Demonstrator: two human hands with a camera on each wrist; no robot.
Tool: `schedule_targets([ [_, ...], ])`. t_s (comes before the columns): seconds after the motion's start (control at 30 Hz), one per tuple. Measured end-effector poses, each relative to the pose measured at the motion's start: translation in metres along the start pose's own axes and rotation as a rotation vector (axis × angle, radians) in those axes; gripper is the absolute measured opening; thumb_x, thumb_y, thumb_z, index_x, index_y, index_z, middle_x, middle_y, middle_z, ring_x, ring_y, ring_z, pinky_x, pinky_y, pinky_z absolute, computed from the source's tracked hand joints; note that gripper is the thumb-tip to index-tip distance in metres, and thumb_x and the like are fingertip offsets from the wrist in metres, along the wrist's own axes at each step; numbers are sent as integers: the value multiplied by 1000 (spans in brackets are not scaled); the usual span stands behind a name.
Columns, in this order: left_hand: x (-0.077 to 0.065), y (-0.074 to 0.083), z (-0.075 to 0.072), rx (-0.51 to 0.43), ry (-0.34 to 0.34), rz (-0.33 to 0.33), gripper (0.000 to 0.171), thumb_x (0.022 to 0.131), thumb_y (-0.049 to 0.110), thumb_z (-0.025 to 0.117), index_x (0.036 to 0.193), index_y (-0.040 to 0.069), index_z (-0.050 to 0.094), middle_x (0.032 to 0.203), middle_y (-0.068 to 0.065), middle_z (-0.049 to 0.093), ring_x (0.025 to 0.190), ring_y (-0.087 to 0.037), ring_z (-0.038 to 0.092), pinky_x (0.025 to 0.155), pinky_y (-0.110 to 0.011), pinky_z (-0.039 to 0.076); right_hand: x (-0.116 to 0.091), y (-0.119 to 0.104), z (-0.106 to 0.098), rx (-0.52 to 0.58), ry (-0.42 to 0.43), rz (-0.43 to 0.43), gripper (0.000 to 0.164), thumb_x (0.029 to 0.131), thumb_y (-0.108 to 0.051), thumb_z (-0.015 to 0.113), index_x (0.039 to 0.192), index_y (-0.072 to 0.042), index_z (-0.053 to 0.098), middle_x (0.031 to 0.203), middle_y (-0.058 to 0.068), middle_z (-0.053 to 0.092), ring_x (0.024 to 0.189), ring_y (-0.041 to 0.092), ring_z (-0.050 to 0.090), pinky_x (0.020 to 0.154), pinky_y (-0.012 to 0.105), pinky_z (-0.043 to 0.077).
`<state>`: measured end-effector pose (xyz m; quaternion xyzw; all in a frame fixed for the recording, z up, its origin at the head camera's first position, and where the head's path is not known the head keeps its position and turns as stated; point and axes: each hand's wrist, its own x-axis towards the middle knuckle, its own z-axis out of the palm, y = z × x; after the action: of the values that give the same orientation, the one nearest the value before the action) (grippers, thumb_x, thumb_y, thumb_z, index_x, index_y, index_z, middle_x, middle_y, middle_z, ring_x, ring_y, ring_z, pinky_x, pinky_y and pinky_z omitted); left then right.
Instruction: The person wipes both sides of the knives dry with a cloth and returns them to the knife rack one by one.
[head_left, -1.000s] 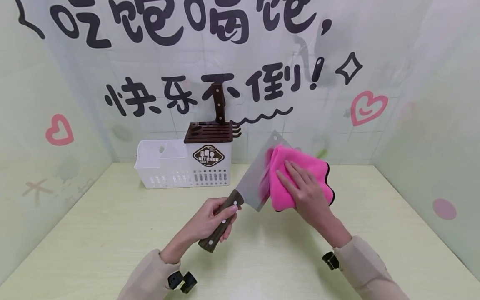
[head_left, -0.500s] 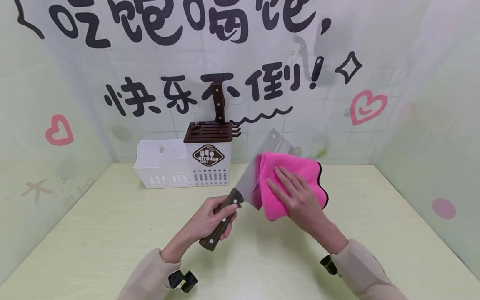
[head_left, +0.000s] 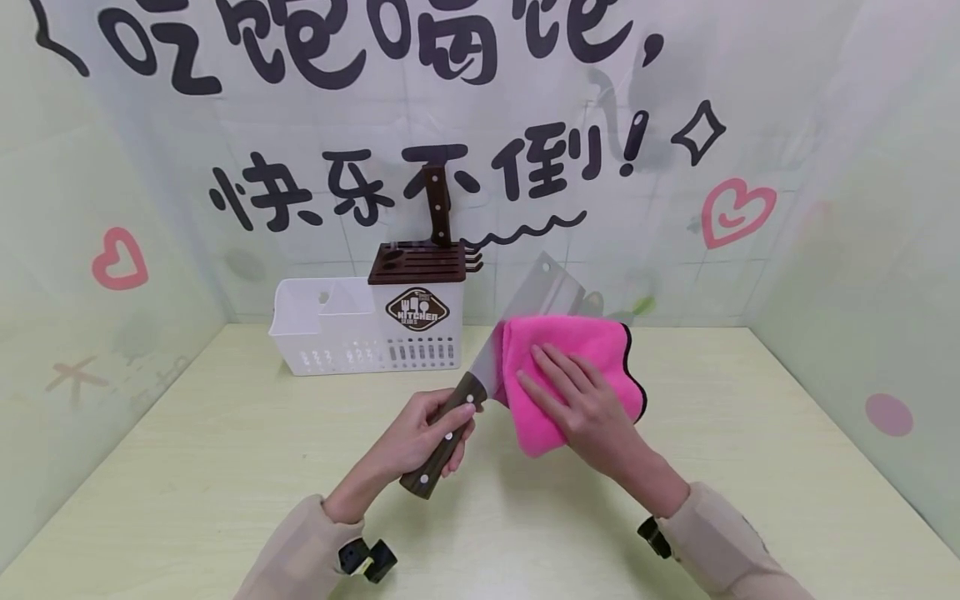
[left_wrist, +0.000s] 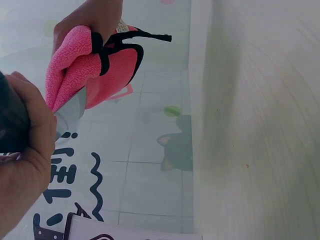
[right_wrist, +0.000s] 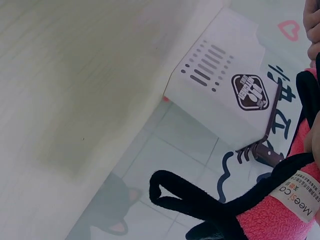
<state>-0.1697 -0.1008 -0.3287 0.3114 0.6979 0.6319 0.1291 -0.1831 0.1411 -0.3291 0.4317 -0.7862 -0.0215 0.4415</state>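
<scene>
My left hand (head_left: 420, 433) grips the dark wooden handle of a cleaver (head_left: 543, 287), its wide steel blade tilted up and to the right above the table. A pink cloth with black edging (head_left: 525, 417) is folded over the blade's lower right part and hides it. My right hand (head_left: 588, 408) holds the cloth against the blade, fingers spread along its near face; the thumb is hidden in the head view. In the left wrist view the folded cloth (left_wrist: 75, 65) wraps the blade from both sides. A white label (right_wrist: 300, 195) on the cloth shows in the right wrist view.
Behind my left hand, at the back of the pale table (head_left: 225, 467), stands a white knife holder (head_left: 416, 329) with a slotted brown top and side hooks. A brown-handled knife (head_left: 438, 208) is upright in it. A white perforated basket (head_left: 322, 337) adjoins it on the left.
My right hand and the cloth have slid down and left along the blade toward the handle, uncovering more of its upper end. The left hand and cleaver have barely moved.
</scene>
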Motion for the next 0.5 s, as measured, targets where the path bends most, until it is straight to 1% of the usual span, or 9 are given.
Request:
schedule_targets([
  [0.1,0,0,0,-7,4,-1,29,96,16,41,97,-12,47,66,-11,51,42,-9,51,38,-32,46,0,-3,1,0,13,-20,44,76,-8,67,119,-6,56,124,20,50,117,33,45,93,42,40],
  [0.23,0,0,0,-16,9,1,30,96,17,41,98,-13,47,67,-10,50,42,-9,51,38,-32,45,0,-6,0,-1,4,-35,54,68,-9,75,119,-6,57,124,19,50,117,33,45,92,42,41],
  [0.27,1,0,0,-18,11,1,30,96,17,41,98,-13,47,67,-10,50,42,-9,51,37,-32,45,0,-7,0,-5,5,-40,53,68,-9,74,119,-6,57,124,19,51,117,33,45,92,42,41],
  [0.33,1,0,0,-24,17,0,30,96,17,41,97,-13,46,68,-10,50,42,-10,51,37,-32,45,0,-8,0,-10,7,-49,41,78,-8,65,118,-7,57,124,19,51,117,33,45,93,42,40],
  [0.4,1,0,0,-28,23,0,30,96,17,41,96,-13,46,68,-11,50,42,-10,51,37,-32,45,0,-9,-1,-15,16,-59,30,88,-8,50,117,-7,58,122,18,52,117,33,45,93,42,40],
  [0.43,1,0,0,-31,25,0,30,96,17,41,96,-12,46,68,-12,49,42,-10,52,37,-32,45,0,-10,0,-19,22,-64,30,92,-8,42,117,-8,58,122,18,52,117,32,46,93,42,41],
  [0.5,1,0,0,-37,30,0,30,96,17,41,94,-12,46,69,-11,49,42,-10,52,37,-32,45,0,-11,-1,-20,18,-72,38,96,-10,26,117,-8,59,122,18,53,117,32,46,94,42,40],
])
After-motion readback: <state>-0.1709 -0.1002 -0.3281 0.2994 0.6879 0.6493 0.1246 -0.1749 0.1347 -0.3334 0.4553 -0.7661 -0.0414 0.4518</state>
